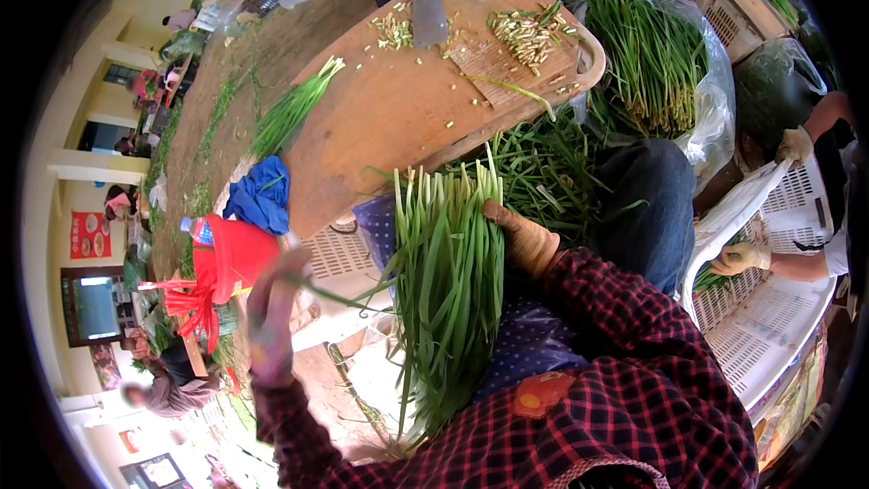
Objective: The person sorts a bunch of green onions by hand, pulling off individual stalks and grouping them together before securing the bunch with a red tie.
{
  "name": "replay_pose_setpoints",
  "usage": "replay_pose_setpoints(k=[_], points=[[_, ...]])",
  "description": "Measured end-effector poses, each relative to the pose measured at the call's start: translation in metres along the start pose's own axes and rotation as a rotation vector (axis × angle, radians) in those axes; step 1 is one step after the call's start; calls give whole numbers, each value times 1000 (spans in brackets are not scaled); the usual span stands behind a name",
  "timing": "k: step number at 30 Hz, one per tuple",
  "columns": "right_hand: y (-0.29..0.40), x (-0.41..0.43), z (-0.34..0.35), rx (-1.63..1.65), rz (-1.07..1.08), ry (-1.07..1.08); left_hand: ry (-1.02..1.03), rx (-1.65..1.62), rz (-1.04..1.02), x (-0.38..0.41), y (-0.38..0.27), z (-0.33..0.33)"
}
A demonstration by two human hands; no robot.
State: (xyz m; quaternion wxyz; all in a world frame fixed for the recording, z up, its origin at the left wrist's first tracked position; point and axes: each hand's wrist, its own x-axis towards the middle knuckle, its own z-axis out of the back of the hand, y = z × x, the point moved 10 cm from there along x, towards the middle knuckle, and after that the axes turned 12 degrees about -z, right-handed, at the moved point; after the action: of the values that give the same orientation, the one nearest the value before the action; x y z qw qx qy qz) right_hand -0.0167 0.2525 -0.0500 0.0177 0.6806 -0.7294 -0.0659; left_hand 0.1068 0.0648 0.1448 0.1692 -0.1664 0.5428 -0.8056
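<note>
A thick bundle of garlic chives (448, 285) lies over my lap, its pale cut ends towards the board. My right hand (528, 238), in a brown glove, grips the bundle's right side near those ends. Off to the left, my left hand (277, 312) is raised and motion-blurred, in a stained glove. From its fingers a single green leaf (333, 295) stretches to the bundle. Beneath the chives shows a blue polka-dot apron (523, 346). Ahead is a wooden board (366, 115) bearing a cleaver (430, 20) and chopped stem ends (529, 37).
A small chive bunch (299, 105) rests on the board's left edge. Beside it are a blue cloth (259, 195) and a red bucket (237, 255). Loose leaves (543, 176) and bagged chives (652, 54) lie beyond my knee. At right, a co-worker's gloved hands (740, 259) reach a white crate (767, 353).
</note>
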Motion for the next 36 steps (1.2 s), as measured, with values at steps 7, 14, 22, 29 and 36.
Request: replay_pose_setpoints(k=[7,14,22,29,36], points=[[-2,6,10,-119,-32,-123,262,1141,-456,28,75,-153],[14,-11,-15,-95,65,-83,247,226,-344,22,32,-167],[21,-24,-56,-215,153,-183,471,-595,364,-15,55,-203],[-12,-31,-59,-197,48,-114,778,-341,384,-13,58,-187],[16,-99,2,-277,141,-635,409,-557,502,-76,96,-216]])
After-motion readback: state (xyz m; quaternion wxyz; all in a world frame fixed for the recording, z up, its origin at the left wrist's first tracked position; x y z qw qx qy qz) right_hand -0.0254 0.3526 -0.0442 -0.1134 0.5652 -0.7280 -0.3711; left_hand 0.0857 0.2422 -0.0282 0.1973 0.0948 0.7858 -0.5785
